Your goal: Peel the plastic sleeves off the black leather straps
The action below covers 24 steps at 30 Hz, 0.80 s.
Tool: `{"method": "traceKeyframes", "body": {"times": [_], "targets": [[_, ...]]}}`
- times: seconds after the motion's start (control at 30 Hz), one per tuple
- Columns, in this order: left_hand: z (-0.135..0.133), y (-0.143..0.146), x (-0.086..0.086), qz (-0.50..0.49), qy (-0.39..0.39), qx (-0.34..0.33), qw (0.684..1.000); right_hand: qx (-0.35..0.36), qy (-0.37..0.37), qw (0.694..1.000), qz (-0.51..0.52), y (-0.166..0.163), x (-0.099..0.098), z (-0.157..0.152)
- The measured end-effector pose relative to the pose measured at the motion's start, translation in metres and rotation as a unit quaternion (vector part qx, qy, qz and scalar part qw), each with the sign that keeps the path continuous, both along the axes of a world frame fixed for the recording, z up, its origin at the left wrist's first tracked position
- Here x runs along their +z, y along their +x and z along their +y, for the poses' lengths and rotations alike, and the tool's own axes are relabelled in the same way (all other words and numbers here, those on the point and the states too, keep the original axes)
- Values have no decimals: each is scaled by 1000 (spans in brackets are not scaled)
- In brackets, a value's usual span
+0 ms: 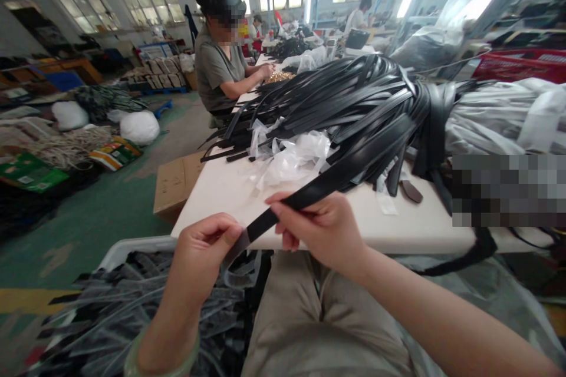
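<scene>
A long black strap (315, 189) slants down across the table's front edge. My right hand (325, 230) is closed on it, pinching it between thumb and fingers a short way from its lower end. At that end, my left hand (206, 253) pinches a translucent plastic film (240, 245), which curls down below the fingers. Whether the left fingertips also grip the strap itself is hidden. Behind my hands, a large bundle of black straps (354, 100) lies on the white table (212, 200). Crumpled clear plastic (294, 159) rests beside the bundle.
Below left, a white bin (132, 242) holds many film-covered black strips. A cardboard box (177, 185) stands on the floor by the table. A small brown piece (411, 191) lies on the right. Across the table, a person (221, 59) handles gold-coloured pieces (282, 76).
</scene>
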<state>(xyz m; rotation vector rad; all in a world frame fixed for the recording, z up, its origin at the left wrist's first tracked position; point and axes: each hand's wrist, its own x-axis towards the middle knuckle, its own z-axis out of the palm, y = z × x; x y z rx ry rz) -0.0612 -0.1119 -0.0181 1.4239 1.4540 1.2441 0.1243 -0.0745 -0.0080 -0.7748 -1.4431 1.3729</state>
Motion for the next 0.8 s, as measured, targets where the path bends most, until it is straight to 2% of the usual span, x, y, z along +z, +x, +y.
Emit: {"method": "traceKeyframes", "body": {"times": [0.07,0.1,0.17,0.27,0.33,0.37,0.43,0.5,0.53,0.57,0.63,0.7,0.73,0.8], "targets": [[0,5,4,21,1,-14,1000,69,2,997,-28,-2,-5,-2],[-1,7,6,30,-1,-17,999,79,4,996,-33,-2,-5,-1],[-2,9,10,40,-10,-9,999,39,-1,999,-8,2,0,5],[-3,8,12,47,-21,7,999,-82,-2,995,60,9,13,15],[-4,7,12,51,-8,19,998,-102,21,993,48,7,17,15],[-4,6,12,48,4,25,999,-80,35,996,25,4,16,13],[-5,3,12,43,30,42,998,9,51,999,-17,-5,11,6],[-7,-2,13,50,40,54,997,92,35,995,-18,-13,8,3],[-8,-5,13,59,39,59,996,105,19,994,-1,-15,9,3],[-10,-8,13,67,35,63,995,92,7,995,23,-17,13,5],[-13,-15,13,73,31,68,995,19,3,998,67,-19,23,12],[-16,-21,12,62,43,80,994,-24,39,996,72,-23,31,16],[-17,-24,12,55,53,88,993,-7,64,996,58,-27,32,15],[-20,-30,13,65,75,119,988,78,99,991,33,-38,29,10]]}}
